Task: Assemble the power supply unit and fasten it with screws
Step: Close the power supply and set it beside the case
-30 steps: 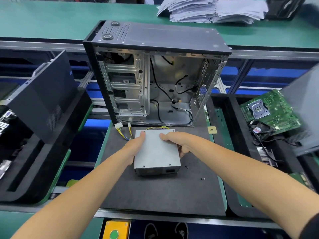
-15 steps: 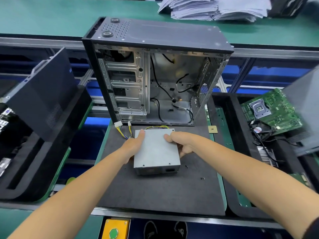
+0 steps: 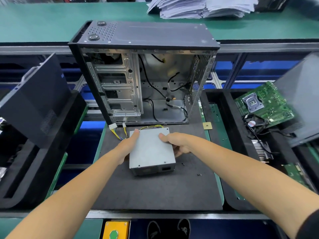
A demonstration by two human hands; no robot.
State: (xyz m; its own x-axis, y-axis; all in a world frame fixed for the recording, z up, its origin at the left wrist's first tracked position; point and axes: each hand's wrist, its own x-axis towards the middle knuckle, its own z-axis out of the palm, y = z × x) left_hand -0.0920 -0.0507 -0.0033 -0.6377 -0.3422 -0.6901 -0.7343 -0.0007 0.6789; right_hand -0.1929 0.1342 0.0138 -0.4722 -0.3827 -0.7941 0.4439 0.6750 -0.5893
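Observation:
A grey metal power supply unit [image 3: 151, 150] lies on the dark mat [image 3: 155, 190] in front of an open black computer case [image 3: 145, 73]. My left hand [image 3: 128, 145] grips its left side, thumb on the top. My right hand [image 3: 177, 143] grips its right side, thumb on top and fingers curled under the edge. Yellow and black cables with white connectors [image 3: 119, 129] run from the unit's far end toward the case. Two small dark screws [image 3: 199, 174] lie on the mat to the right of the unit.
A black side panel [image 3: 34, 102] leans in a black tray on the left. A green motherboard [image 3: 264, 106] and a fan sit in a tray on the right. Paper stacks [image 3: 198, 7] lie on the green bench behind. A yellow button box [image 3: 115, 230] sits below the mat's front edge.
Both hands keep their hold on the power supply unit; its right side seems slightly raised and turned. The right fingers have curled further under the edge.

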